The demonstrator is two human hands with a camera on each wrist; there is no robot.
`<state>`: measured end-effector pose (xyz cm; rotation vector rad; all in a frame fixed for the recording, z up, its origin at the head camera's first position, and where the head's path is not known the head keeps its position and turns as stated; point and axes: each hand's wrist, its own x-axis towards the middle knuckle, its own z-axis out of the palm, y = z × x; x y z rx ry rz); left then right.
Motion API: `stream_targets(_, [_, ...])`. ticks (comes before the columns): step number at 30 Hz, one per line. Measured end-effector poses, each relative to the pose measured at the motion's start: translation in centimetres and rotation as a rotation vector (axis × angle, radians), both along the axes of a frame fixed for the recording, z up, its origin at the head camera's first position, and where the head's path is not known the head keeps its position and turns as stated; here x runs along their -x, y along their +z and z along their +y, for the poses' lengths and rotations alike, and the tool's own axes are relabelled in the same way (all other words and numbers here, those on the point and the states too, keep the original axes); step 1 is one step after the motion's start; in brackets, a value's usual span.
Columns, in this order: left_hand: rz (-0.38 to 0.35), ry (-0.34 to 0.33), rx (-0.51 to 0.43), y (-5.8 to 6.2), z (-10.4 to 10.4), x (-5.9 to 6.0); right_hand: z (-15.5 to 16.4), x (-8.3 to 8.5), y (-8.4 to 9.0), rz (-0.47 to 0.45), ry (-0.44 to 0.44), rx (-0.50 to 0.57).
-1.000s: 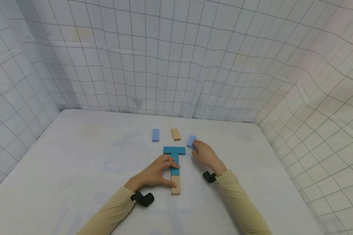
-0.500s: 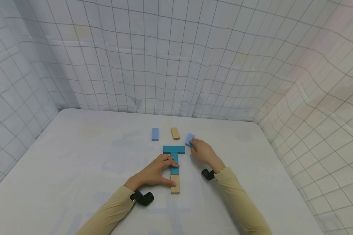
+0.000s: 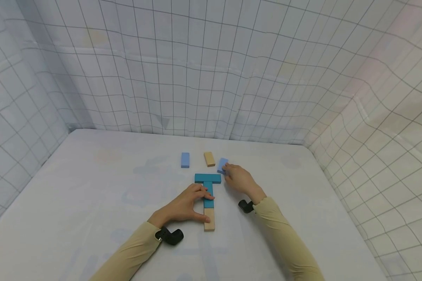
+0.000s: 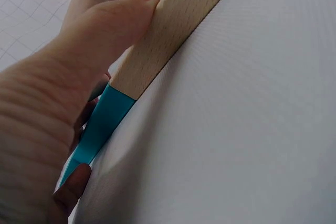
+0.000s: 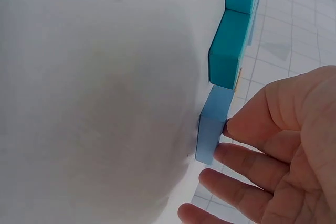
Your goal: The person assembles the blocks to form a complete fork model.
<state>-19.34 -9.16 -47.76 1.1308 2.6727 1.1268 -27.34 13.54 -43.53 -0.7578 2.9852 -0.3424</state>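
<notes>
A teal crossbar block (image 3: 208,178) and a teal stem block (image 3: 208,203) meet in a T on the white table. A bare wooden block (image 3: 209,225) continues the stem toward the person. Over that stem lies the left hand (image 3: 184,205), its thumb on the wooden block's top and its fingers spread across the teal stem. Right of the crossbar, the right hand (image 3: 242,179) touches a tilted light blue block (image 5: 210,132) with thumb tip and forefinger at its upper edge. The other fingers (image 5: 236,190) extend loosely beside it.
Behind the T stand a second light blue block (image 3: 185,160) and a small tan block (image 3: 209,159). A grid-patterned white curtain (image 3: 197,78) rises along the table's back edge, with more at both sides. Each wrist carries a black camera (image 3: 170,236).
The right hand has slid the light blue block left and slightly away from the person, toward the tan block. The left hand stays on the stem.
</notes>
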Motion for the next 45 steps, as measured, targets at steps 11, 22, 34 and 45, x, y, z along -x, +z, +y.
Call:
stream_targets(11, [0.011,-0.004,-0.013,0.0,0.02,0.05,-0.3,-0.06,0.37,0.009,0.037,0.018])
stream_targets(22, [0.007,0.003,-0.007,-0.13,0.1,0.0,-0.16,-0.41,0.47,0.007,0.046,0.025])
stream_targets(34, [-0.003,0.005,-0.004,-0.13,0.12,0.05,-0.02,-0.56,0.52,0.015,0.06,0.031])
stream_targets(45, [0.004,0.004,0.0,-0.23,0.1,0.13,0.12,-0.46,0.32,0.008,0.073,0.04])
